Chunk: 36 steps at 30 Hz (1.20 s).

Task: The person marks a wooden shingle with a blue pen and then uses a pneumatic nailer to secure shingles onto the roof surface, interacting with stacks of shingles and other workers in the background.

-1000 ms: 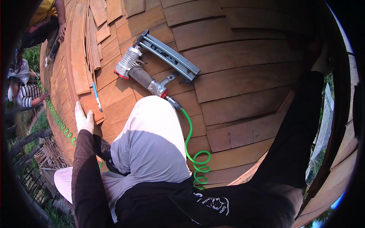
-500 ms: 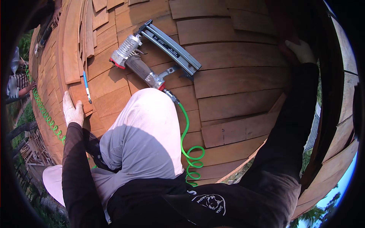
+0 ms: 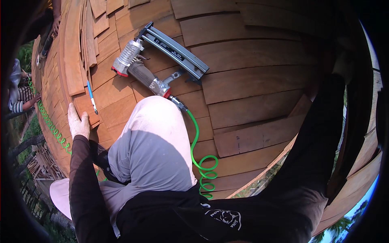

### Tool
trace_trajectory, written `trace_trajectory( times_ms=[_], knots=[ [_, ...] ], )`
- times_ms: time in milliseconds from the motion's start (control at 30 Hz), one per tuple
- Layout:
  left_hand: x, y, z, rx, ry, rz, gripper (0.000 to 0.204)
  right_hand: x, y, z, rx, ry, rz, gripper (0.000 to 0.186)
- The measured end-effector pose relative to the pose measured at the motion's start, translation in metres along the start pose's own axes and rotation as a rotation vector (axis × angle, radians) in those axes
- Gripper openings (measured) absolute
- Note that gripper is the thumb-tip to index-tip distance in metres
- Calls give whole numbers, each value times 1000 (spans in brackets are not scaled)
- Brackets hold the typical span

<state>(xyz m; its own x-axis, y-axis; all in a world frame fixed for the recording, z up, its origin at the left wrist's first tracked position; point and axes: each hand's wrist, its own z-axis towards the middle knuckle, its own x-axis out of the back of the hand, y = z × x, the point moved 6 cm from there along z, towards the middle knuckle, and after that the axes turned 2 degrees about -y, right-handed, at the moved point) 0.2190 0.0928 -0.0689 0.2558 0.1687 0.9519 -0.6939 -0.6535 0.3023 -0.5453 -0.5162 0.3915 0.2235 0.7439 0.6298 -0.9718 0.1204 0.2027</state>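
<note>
My left hand [image 3: 79, 124], in a pale glove, lies on the wooden shingles [image 3: 115, 109] at the left, fingers stretched out and thumb apart. Just beyond it a blue-and-white pen [image 3: 92, 97] rests on a shingle. My right hand [image 3: 343, 65] is reached far out to the right in deep shadow beside dark timber; its fingers and anything in them are hard to make out. Ahead of my bent knee, a pneumatic nail gun [image 3: 142, 73] lies on its side on the shingles, untouched by either hand. A green coiled air hose [image 3: 196, 139] runs from its handle past my knee.
Loose wooden strips [image 3: 90, 38] lie stacked at upper left. Another person's hand [image 3: 56, 25] shows at the far left top, and a striped sleeve [image 3: 17, 106] lower down. A second green coil [image 3: 50, 123] hangs along the left edge. A gap [image 3: 263, 178] opens below the right-hand shingles.
My right hand has moved farther right, deeper into the shadow. My left hand stays on the shingles. The view has shifted slightly; the nail gun and pen lie as before.
</note>
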Motion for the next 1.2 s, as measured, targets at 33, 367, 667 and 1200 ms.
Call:
trace_trajectory(
  times_ms=[33, 367, 667, 1200],
  knots=[
    [2, -1, -1, -1, 6, 1, 77, 9, -13, -15, -21, -44, 111, 77],
    [2, 6, 0, 8, -7, -6, 76, -1, -49, -68, 89, -701, 386, 76],
    [-3, 2, 4, 5, -15, -17, 77, 18, -10, 34, -6, -42, -66, 61],
    [-4, 4, 7, 5, -39, -14, 79, -46, 63, 8, 99, -225, -217, 64]
  ],
)
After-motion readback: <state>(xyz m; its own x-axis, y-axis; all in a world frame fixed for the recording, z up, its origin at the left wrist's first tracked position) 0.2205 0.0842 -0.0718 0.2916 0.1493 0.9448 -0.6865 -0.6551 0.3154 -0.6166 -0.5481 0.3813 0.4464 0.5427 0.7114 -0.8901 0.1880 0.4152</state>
